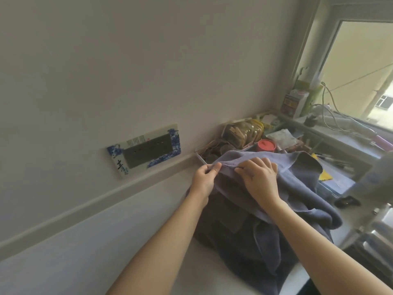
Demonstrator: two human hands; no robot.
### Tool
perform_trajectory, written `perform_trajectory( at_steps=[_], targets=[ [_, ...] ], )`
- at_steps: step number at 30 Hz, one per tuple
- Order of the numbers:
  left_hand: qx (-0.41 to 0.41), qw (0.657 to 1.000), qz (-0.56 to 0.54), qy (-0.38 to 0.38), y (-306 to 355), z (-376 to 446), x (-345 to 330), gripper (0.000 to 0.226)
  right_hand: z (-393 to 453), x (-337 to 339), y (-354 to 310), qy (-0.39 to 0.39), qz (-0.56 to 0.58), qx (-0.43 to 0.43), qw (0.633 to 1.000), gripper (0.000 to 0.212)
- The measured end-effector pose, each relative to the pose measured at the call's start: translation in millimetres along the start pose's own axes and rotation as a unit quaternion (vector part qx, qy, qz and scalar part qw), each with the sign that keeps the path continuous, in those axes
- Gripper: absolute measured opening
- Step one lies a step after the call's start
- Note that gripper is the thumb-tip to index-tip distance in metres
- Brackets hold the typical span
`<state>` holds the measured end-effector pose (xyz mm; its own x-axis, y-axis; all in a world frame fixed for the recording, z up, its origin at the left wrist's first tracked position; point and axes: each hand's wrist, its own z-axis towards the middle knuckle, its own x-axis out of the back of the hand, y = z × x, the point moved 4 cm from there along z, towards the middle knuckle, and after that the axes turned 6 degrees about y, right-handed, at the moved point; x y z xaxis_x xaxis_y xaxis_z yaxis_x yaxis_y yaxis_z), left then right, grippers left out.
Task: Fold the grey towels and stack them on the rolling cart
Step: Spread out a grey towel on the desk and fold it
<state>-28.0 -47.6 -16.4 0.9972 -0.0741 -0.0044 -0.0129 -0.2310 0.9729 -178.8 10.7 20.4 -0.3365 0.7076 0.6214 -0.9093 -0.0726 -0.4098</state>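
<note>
Hem of the grey towel (pixel 297 179) runs left to right between both hands, left hand (pixel 204 177) pinching its corner, right hand (pixel 258 177) fingers curled over the edge just beside.

Pale plain wall (pixel 127 60), filling the left and centre. Low on it, a socket panel (pixel 144 151) framed in blue-and-white porcelain pattern with dark calligraphy. Just below the panel, a pale moulding strip (pixel 95 201) running diagonally, toward the cluttered corner to the panel's right. Far right of the panel and higher, a window (pixel 365 67) with a light frame, daylight coming through, a building visible outside. Along the window sill (pixel 331 133), boxes, cables and small items. Between panel and window, a red lidded container (pixel 265 145) and packed clutter.
</note>
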Motion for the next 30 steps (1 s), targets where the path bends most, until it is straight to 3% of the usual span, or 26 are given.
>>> perform_trajectory(
  at_steps=[4, 9, 15, 18, 23, 30],
  targets=[
    [-0.014, 0.997, -0.074, 0.025, 17, -17, 53, 0.021, -2, -7, -60, -0.024, 0.05, 0.032, 0.998, 0.038],
    [-0.025, 0.987, -0.107, 0.12, 20, -51, 146, 0.02, -23, -31, -147, -0.116, 0.112, 0.089, 0.983, 0.051],
    [-0.024, 0.963, -0.075, 0.258, -12, -113, 298, 0.024, -88, -70, -266, -0.168, 0.174, 0.143, 0.96, 0.038],
    [-0.003, 0.946, -0.07, 0.316, -38, -160, 369, 0.023, -134, -93, -329, -0.276, 0.24, 0.115, 0.924, 0.03],
    [0.034, 0.923, -0.07, 0.378, -99, -232, 466, 0.025, -215, -130, -409, -0.432, 0.233, 0.108, 0.865, 0.025],
    [0.087, 0.913, -0.039, 0.397, -168, -321, 550, 0.035, -302, -160, -488, -0.546, 0.203, 0.12, 0.804, 0.035]
  ],
)
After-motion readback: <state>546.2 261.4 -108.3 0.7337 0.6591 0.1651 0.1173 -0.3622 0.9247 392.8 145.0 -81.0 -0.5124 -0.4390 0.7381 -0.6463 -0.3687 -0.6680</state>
